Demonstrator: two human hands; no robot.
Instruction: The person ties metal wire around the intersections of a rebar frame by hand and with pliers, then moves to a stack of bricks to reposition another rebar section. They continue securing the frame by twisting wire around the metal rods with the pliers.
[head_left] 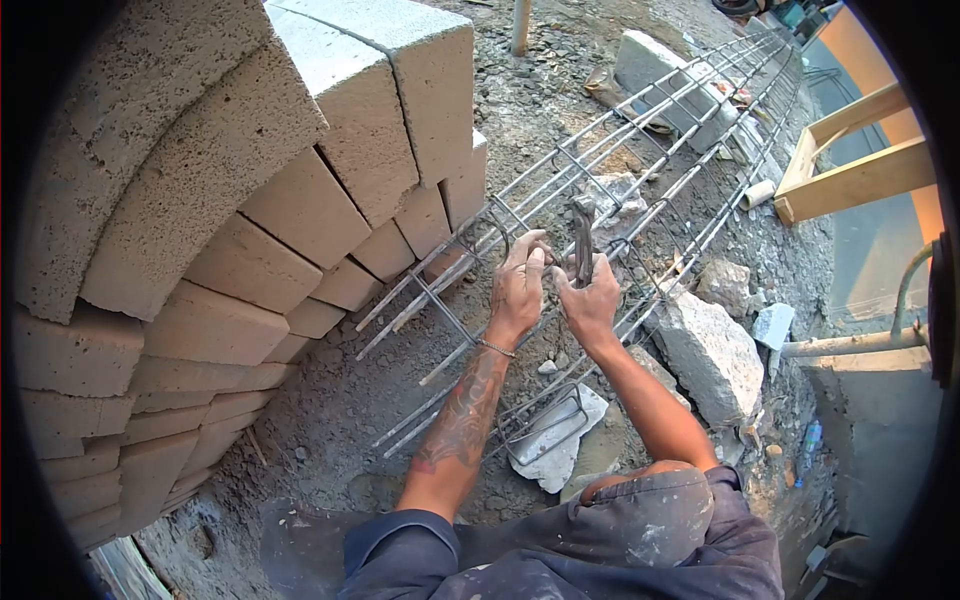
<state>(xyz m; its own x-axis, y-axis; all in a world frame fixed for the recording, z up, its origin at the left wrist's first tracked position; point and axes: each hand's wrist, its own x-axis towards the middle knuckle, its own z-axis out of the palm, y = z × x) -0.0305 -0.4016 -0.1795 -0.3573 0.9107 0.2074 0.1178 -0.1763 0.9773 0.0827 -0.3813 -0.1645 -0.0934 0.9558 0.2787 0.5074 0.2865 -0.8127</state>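
My right hand (590, 298) is closed around a dark pair of pincers (583, 240), its head pointing up and away from me. Close beside it, my left hand (520, 285) has its fingers curled together; what they hold, if anything, is too small to make out. Both hands are over a long rebar cage (620, 205) of steel bars and square stirrups, which runs from near my knees to the far upper right. A thin dark loop (490, 232) hangs around the bars just left of my left hand.
Stacked concrete blocks (330, 170) rise on the left. Broken concrete chunks (712, 355) lie right of the cage, and a slab (545, 440) lies under its near end. A wooden frame (855, 165), a pipe (850, 345) and a plastic bottle (810, 450) are on the right.
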